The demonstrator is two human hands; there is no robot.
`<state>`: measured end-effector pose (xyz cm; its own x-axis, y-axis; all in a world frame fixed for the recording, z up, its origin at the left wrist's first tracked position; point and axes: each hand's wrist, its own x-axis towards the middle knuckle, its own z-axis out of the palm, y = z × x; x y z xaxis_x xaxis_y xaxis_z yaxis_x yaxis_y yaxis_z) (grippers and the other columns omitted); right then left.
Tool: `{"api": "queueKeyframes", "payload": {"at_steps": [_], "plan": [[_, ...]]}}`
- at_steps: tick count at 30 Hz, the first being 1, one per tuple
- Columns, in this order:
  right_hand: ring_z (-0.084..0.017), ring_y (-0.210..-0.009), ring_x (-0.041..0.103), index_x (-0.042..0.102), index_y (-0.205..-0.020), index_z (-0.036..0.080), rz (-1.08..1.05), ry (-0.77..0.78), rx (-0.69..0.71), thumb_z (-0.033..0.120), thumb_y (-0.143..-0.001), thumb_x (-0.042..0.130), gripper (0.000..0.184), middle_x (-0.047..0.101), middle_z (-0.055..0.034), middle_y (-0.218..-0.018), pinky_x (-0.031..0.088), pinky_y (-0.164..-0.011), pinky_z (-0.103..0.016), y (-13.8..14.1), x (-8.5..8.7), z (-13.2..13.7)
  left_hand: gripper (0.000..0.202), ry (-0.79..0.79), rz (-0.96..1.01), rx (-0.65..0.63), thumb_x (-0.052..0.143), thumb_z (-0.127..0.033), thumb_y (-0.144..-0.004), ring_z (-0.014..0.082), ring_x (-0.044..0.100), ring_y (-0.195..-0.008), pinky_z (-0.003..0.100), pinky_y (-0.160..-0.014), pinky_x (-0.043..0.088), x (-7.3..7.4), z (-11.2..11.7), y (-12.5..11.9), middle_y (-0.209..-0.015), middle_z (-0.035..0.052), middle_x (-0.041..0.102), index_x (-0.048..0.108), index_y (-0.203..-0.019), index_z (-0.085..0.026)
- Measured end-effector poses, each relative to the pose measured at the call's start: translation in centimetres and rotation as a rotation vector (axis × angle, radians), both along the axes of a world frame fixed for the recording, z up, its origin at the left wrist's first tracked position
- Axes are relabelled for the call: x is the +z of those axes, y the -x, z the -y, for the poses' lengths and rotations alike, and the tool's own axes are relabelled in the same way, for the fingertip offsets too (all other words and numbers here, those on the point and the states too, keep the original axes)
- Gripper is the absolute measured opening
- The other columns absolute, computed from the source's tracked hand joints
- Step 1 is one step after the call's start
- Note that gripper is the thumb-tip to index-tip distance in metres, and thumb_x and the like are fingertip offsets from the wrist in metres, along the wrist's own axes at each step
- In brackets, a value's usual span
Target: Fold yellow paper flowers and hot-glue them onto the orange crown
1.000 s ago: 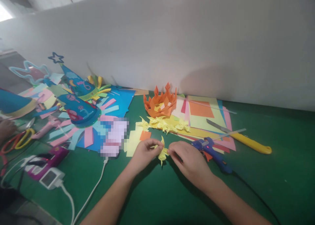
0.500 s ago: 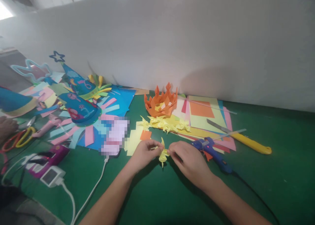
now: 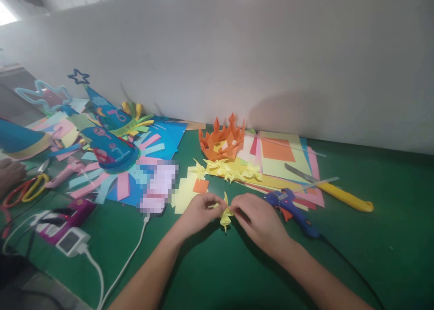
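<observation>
Fingertips of our left hand (image 3: 203, 212) and right hand (image 3: 260, 219) pinch the small folded yellow paper (image 3: 225, 219) from opposite sides at near centre, presumably so we keep it steady, while the blue glue gun (image 3: 294, 212) lies to the right, seemingly for easy reach.

Pale wall (image 3: 305, 52), green tabletop (image 3: 389, 251), bright patch (image 3: 5, 14), perhaps a window

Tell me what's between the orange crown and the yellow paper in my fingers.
In the head view, a row of yellow folded pieces lies nearest the crown, then green table toward the held paper.
</observation>
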<state>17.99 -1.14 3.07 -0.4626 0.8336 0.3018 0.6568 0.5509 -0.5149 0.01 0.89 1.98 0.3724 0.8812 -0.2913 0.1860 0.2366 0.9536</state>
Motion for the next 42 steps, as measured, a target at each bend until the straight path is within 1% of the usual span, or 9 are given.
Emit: {"api": "queueKeyframes", "payload": {"at_steps": [5,8,12,15,19,23,29,34,42], "plan": [[-0.016,-0.068,0.052,0.051,-0.077,0.02,-0.037,0.034,-0.036,0.013,-0.088,0.046,0.014,0.059,-0.0016,-0.072,0.039,-0.061,-0.027,-0.2,-0.1,-0.1,0.028,-0.001,-0.054,-0.024,0.068,-0.039,-0.067,0.0093,0.048,-0.057,0.021,-0.054,0.038,0.3,0.1,-0.2,-0.068,0.0002,0.059,0.063,-0.078,-0.014],[-0.017,-0.071,0.054,0.054,-0.08,0.02,-0.04,0.045,-0.006,0.012,-0.088,0.045,0.014,0.062,-0.0023,-0.076,0.04,-0.063,-0.028,-0.2,-0.2,0.0,0.027,-0.04,-0.114,-0.022,0.067,-0.037,-0.065,0.0081,0.043,-0.053,0.02,-0.05,0.034,0.1,0.2,-0.1,-0.065,-0.0019,0.055,0.063,-0.079,-0.014],[-0.018,-0.077,0.056,0.059,-0.091,0.021,-0.065,0.037,0.053,0.014,-0.09,0.045,0.016,0.067,-0.0038,-0.084,0.042,-0.067,-0.03,-0.1,-0.4,-0.2,0.018,-0.087,-0.163,-0.048,0.062,-0.028,-0.066,0.0101,0.044,-0.058,0.021,-0.053,0.035,-0.2,0.3,-0.1,-0.067,-0.0003,0.056,0.064,-0.078,-0.014],[-0.018,-0.076,0.057,0.061,-0.09,0.021,-0.083,0.044,0.069,0.015,-0.091,0.044,0.018,0.068,-0.0039,-0.084,0.042,-0.066,-0.03,-0.1,-0.6,-0.3,0.014,-0.148,-0.226,-0.071,0.058,-0.023,-0.066,0.0109,0.045,-0.061,0.021,-0.057,0.036,-0.2,0.3,0.0,-0.069,-0.0004,0.057,0.064,-0.075,-0.015],[-0.017,-0.076,0.058,0.061,-0.09,0.021,-0.099,0.05,0.071,0.015,-0.091,0.045,0.017,0.068,-0.0033,-0.085,0.043,-0.067,-0.029,-0.2,-1.0,-0.3,0.013,-0.184,-0.256,-0.105,0.057,-0.022,-0.066,0.0104,0.044,-0.062,0.021,-0.057,0.035,-0.2,0.2,0.2,-0.069,-0.0017,0.057,0.064,-0.075,-0.016],[-0.016,-0.075,0.057,0.062,-0.09,0.021,-0.083,0.038,0.091,0.017,-0.091,0.047,0.016,0.068,-0.0032,-0.083,0.043,-0.066,-0.028,-0.3,-1.0,-0.4,0.015,-0.16,-0.227,-0.149,0.058,-0.023,-0.067,0.0105,0.046,-0.061,0.02,-0.055,0.036,-0.4,0.2,0.6,-0.068,-0.0013,0.058,0.064,-0.078,-0.015],[-0.016,-0.073,0.056,0.063,-0.09,0.019,-0.02,0.003,0.163,0.022,-0.092,0.047,0.016,0.067,-0.003,-0.08,0.041,-0.064,-0.028,-0.5,-1.0,-0.6,0.015,-0.171,-0.251,-0.169,0.059,-0.021,-0.065,0.0109,0.05,-0.06,0.02,-0.055,0.038,-0.6,0.1,0.9,-0.067,-0.0002,0.061,0.066,-0.077,-0.015],[-0.017,-0.074,0.054,0.063,-0.093,0.018,0.101,-0.064,0.204,0.021,-0.092,0.045,0.018,0.065,-0.004,-0.08,0.04,-0.065,-0.028,-0.6,-1.4,-0.5,0.016,-0.171,-0.275,-0.19,0.06,-0.022,-0.065,0.0109,0.05,-0.059,0.02,-0.054,0.038,-0.8,0.0,1.1,-0.066,-0.0001,0.061,0.066,-0.078,-0.015],[-0.016,-0.066,0.048,0.059,-0.076,0.015,0.26,-0.191,0.19,0.018,-0.093,0.04,0.026,0.058,-0.0049,-0.071,0.033,-0.059,-0.028,-0.1,-1.1,-0.5,0.016,-0.179,-0.238,-0.179,0.06,-0.018,-0.066,0.0073,0.042,-0.053,0.019,-0.049,0.032,-1.2,-0.1,1.1,-0.065,-0.0022,0.056,0.062,-0.082,-0.015]]}}
